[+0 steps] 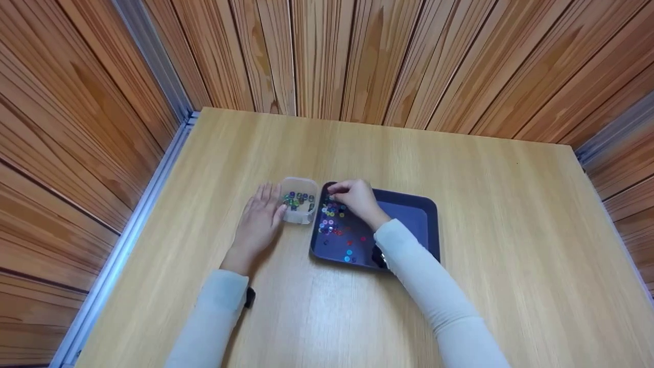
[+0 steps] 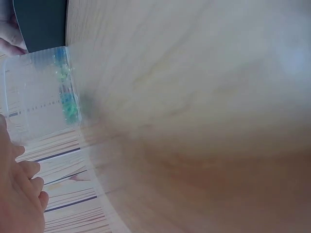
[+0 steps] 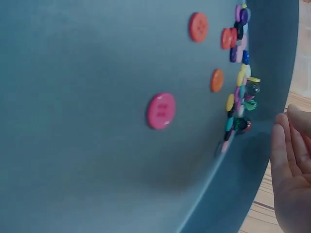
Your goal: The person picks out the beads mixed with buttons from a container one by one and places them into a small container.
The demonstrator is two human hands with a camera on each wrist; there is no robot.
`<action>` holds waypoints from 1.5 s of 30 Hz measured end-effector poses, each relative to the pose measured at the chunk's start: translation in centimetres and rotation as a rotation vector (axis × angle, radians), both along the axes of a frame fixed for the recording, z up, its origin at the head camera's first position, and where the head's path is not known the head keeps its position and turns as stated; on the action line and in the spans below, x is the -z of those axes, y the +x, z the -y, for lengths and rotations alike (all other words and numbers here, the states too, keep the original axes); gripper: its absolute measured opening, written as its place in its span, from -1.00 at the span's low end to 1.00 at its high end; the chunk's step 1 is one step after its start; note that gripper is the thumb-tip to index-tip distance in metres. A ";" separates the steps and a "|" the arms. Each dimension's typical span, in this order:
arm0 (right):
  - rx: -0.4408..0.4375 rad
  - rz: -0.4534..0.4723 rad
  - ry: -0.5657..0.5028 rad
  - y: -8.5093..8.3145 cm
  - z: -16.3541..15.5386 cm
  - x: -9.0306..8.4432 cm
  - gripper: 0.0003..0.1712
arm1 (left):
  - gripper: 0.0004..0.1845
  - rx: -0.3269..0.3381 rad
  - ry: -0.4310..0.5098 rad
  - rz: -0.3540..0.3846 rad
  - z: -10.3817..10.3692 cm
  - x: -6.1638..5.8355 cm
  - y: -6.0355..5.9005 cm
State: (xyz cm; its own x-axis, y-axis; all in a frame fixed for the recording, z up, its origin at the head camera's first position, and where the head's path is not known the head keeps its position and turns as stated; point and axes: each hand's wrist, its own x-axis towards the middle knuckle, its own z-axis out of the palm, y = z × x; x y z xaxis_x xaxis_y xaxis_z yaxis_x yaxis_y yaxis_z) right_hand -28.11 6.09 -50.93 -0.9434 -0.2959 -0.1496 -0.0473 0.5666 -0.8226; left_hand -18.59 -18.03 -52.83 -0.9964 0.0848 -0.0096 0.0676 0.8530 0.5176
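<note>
My left hand (image 1: 258,220) lies flat with its fingers extended, its thumb against the side of a clear plastic container (image 1: 298,219). Inside that container are several see-through green and purple beads (image 1: 294,201). Over the far left corner of a dark tray (image 1: 409,204) is my right hand (image 1: 356,199). Its thumb and fingertips come together; whether anything small is between them is hidden. Colourful buttons (image 1: 329,225) crowd the tray's left side. In the right wrist view, shiny green beads (image 3: 250,104) lie among them near the right hand, and a pink button (image 3: 161,111) lies apart.
The tray and container stand side by side on a wooden table (image 1: 485,230). Wood-patterned walls (image 1: 322,56) rise behind and at the sides. A metal rail (image 1: 148,209) runs along the left edge.
</note>
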 end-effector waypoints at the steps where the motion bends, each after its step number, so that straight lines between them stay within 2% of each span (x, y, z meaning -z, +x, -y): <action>1: -0.003 0.004 0.008 -0.1 -0.1 0.1 -0.78 | -0.32 -0.002 0.002 0.009 0.0 0.0 0.0; 6: -0.019 0.044 0.029 -0.3 -0.2 0.6 -0.78 | -0.31 -0.011 0.001 0.022 0.0 -0.1 0.0; 12: 0.003 0.116 0.020 -0.4 -0.2 0.8 -0.77 | -0.30 -0.010 0.002 0.039 -0.1 -0.1 0.0; 16: -0.018 0.140 0.001 -0.4 -0.1 1.2 -0.76 | -0.31 -0.015 0.000 0.035 0.0 0.1 0.0; 21: -0.031 0.137 0.002 -0.4 0.0 1.6 -0.75 | -0.31 -0.012 -0.005 0.028 0.0 0.1 0.0; 28: -0.053 0.037 0.044 -0.3 0.2 2.1 -0.80 | -0.33 -0.007 -0.001 -0.017 0.0 0.1 0.1; 40: -0.089 0.112 0.045 -0.5 0.6 1.9 -0.79 | -0.32 -0.008 0.009 0.030 0.1 0.0 -0.1; 45: -0.099 0.111 0.067 -0.4 0.6 1.9 -0.80 | -0.31 -0.007 0.007 0.039 0.0 0.0 0.0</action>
State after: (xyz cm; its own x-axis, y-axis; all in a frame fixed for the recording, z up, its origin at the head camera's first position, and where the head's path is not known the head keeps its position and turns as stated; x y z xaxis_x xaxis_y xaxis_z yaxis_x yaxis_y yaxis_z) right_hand -28.53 5.45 -52.87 -0.8866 -0.3725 -0.2741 -0.0163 0.6173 -0.7865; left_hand -18.64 -18.02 -52.80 -0.9958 0.0778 -0.0480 0.0411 0.8498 0.5255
